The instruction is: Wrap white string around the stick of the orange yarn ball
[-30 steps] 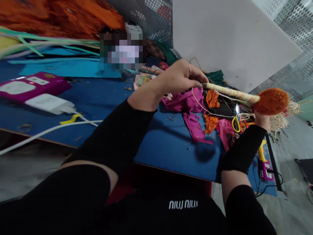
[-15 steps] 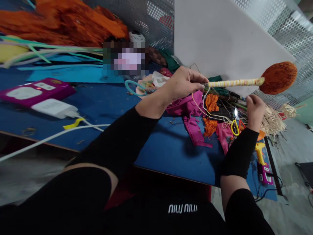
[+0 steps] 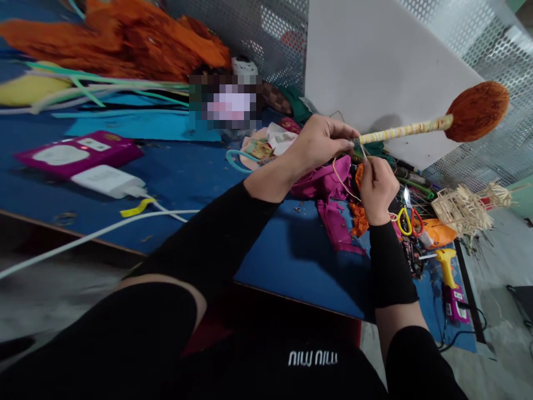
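A stick wrapped in pale yellow strip (image 3: 406, 131) extends to the right, with an orange patterned oval head (image 3: 479, 111) at its far end. My left hand (image 3: 322, 139) pinches the near end of this stick between thumb and fingers. Just below and to the right of that end, my right hand (image 3: 378, 188) is closed on a thin pale strand (image 3: 363, 150) that runs up to the stick. Beneath the hands lie magenta cloth (image 3: 336, 222) and crumpled orange scraps (image 3: 358, 218).
Scissors (image 3: 410, 219) and a yellow glue gun (image 3: 447, 266) lie at the right. A purple power strip (image 3: 79, 154) with a white adapter and cable is at the left. Orange cloth (image 3: 125, 41) is piled behind. A white board (image 3: 366, 61) stands at the back.
My right hand has moved left, close to my left hand, and now grips the strand at the stick. The stick's orange end has risen slightly. The camera view has shifted a little.
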### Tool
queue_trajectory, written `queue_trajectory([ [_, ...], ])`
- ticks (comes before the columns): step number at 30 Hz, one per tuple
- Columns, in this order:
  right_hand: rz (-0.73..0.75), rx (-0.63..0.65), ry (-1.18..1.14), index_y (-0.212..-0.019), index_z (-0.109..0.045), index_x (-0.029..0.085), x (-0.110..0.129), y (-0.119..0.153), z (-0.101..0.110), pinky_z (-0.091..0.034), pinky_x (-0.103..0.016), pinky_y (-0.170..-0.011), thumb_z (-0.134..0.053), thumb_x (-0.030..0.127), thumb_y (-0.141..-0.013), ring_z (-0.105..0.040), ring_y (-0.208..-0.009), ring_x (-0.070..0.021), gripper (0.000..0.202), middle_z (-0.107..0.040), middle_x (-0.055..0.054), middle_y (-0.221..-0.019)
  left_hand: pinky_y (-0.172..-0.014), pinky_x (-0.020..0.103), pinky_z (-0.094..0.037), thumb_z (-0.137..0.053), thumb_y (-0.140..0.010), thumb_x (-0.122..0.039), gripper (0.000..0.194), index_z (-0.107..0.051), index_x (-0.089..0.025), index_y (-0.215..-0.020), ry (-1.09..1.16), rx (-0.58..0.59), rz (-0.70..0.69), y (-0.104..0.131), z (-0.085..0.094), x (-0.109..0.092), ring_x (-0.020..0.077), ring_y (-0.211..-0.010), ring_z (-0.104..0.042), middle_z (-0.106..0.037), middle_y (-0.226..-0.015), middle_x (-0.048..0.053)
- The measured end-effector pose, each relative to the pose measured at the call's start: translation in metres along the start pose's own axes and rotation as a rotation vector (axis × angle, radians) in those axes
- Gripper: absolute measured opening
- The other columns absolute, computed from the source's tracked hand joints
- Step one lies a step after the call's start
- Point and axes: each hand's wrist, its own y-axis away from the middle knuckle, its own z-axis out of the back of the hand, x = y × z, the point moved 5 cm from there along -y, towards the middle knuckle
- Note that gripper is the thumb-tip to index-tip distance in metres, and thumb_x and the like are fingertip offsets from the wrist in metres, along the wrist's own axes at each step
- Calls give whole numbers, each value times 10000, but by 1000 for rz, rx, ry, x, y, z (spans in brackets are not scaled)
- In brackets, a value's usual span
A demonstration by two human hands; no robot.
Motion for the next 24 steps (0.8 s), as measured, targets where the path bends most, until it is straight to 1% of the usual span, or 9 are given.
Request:
queue_trajectory([
  [4, 220, -75, 216, -859, -663, 212, 12, 4, 0, -376, -292, -661, -353, 336, -1151, -605, -728, -156, 445, -662, -36, -756, -707, 252, -603, -683, -811, -66, 265, -889, -185, -928, 19, -31, 67, -1, -3, 4, 154, -737, -734, -833, -818, 31],
  [6, 299, -101, 264, -835, -654, 206, 17, 5, 3, -349, -301, -637, -324, 310, -1158, -583, -697, -154, 474, -648, -35, -729, -682, 247, -579, -705, -811, -89, 243, -895, -181, -932, -28, -41, 68, 0, -3, 4, 147, -702, -712, -834, -811, 31],
  [8, 335, -102, 302, -840, -663, 202, 20, 5, 8, -326, -310, -624, -301, 299, -1162, -562, -677, -151, 494, -638, -36, -730, -688, 267, -575, -726, -830, -134, 237, -902, -188, -980, -107, -25, 50, 2, -4, 2, 161, -706, -719, -849, -848, 37],
  [12, 267, -80, 349, -952, -732, 209, 15, -2, 18, -319, -306, -632, -352, 393, -1175, -533, -667, -141, 477, -618, -31, -779, -817, 315, -581, -743, -878, -186, 267, -900, -213, -1092, -321, 44, 8, 5, -9, -5, 216, -877, -784, -878, -1008, 62],
  [15, 211, -59, 348, -995, -761, 221, 2, -9, 22, -339, -293, -651, -438, 458, -1162, -538, -694, -135, 433, -629, -27, -818, -887, 357, -568, -724, -914, -218, 260, -902, -255, -1099, -521, 63, -48, 10, -15, -11, 255, -981, -797, -880, -1057, 51],
  [17, 192, -36, 343, -1014, -774, 230, -6, -14, 23, -351, -289, -656, -474, 470, -1151, -549, -712, -135, 408, -645, -26, -845, -897, 362, -566, -708, -931, -246, 259, -901, -297, -1096, -607, 73, -118, 15, -20, -15, 264, -1019, -797, -880, -1065, 28],
  [19, 179, -1, 309, -1014, -781, 236, -13, -17, 24, -368, -288, -667, -499, 463, -1142, -568, -733, -135, 384, -655, -24, -869, -892, 358, -564, -687, -952, -277, 268, -897, -313, -1114, -666, 91, -191, 19, -25, -17, 268, -1036, -796, -878, -1073, 26],
  [21, 152, 45, 261, -996, -783, 237, -18, -21, 25, -389, -289, -685, -520, 445, -1132, -587, -759, -138, 362, -656, -20, -884, -877, 362, -558, -655, -971, -294, 285, -892, -300, -1128, -728, 119, -250, 22, -28, -18, 275, -1025, -798, -876, -1079, 38],
  [24, 65, 138, 193, -964, -778, 233, -22, -24, 25, -423, -297, -731, -557, 398, -1113, -598, -797, -146, 313, -636, -12, -879, -846, 358, -541, -615, -968, -275, 317, -880, -283, -1143, -811, 165, -338, 24, -31, -18, 273, -993, -798, -871, -1070, 41],
])
